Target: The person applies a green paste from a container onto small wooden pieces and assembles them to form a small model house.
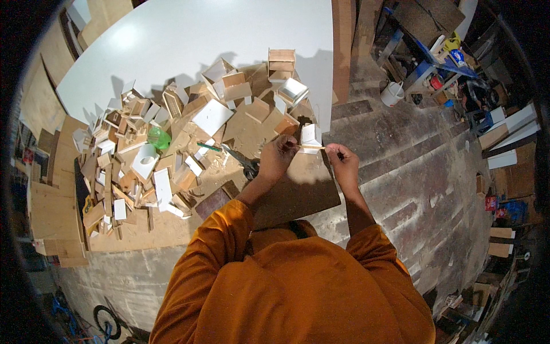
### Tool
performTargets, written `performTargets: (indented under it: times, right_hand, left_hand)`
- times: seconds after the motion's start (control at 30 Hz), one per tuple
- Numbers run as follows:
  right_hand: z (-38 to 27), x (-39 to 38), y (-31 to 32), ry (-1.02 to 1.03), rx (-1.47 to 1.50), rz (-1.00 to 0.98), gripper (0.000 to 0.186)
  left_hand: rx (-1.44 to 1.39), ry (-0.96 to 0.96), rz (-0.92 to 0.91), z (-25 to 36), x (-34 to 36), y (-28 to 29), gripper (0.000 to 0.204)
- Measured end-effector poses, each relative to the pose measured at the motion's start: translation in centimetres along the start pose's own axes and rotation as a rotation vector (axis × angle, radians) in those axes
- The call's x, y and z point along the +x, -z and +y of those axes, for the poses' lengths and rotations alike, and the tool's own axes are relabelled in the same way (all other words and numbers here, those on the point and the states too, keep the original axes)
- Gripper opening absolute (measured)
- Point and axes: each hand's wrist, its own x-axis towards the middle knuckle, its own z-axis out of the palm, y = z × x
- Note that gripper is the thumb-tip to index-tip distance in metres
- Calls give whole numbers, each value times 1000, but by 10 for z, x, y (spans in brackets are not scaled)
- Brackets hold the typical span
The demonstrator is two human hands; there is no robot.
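Note:
A thin, light wooden strip (312, 148) stretches level between my two hands. My left hand (277, 157) pinches its left end, and the fingertips of my right hand (344, 166) are closed on its right end. Just beyond the strip stands a small white box-like piece (310, 134); whether the strip touches it I cannot tell. Dark-handled scissors (250, 169) lie to the left, by my left wrist. A green pencil or pen (209, 147) rests farther left. Behind my left hand sits a small brown wooden piece (286, 124).
Wood and white board offcuts (163, 189) heap the left side of the work board (275, 203), around a green plastic container (158, 137). Small box models (281, 62) stand at the back before a large white panel (229, 28). A white bucket (392, 93) stands on the floor to the right.

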Motion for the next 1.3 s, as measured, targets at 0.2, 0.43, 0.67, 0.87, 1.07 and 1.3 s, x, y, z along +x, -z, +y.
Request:
performTargets:
  times: [0.2, 0.43, 0.67, 0.87, 1.07, 1.3]
  right_hand:
    - [7, 0, -2, 7, 70, 22, 15]
    - [11, 0, -1, 2, 104, 18, 14]
    - [3, 0, 0, -2, 61, 26, 14]
    - [5, 0, 0, -7, 90, 11, 13]
    - [14, 0, 0, -7, 92, 6, 12]
    - [6, -2, 4, 17, 111, 17, 14]
  left_hand:
    - [-23, 22, -10, 2, 0, 0, 13]
    - [-31, 6, -8, 0, 3, -1, 9]
    - [-47, 6, 2, -5, 4, -5, 11]
    - [-82, -10, 22, -11, 3, -8, 12]
    - [-42, 18, 9, -3, 3, -6, 11]
    - [-12, -70, 0, 3, 4, -4, 12]
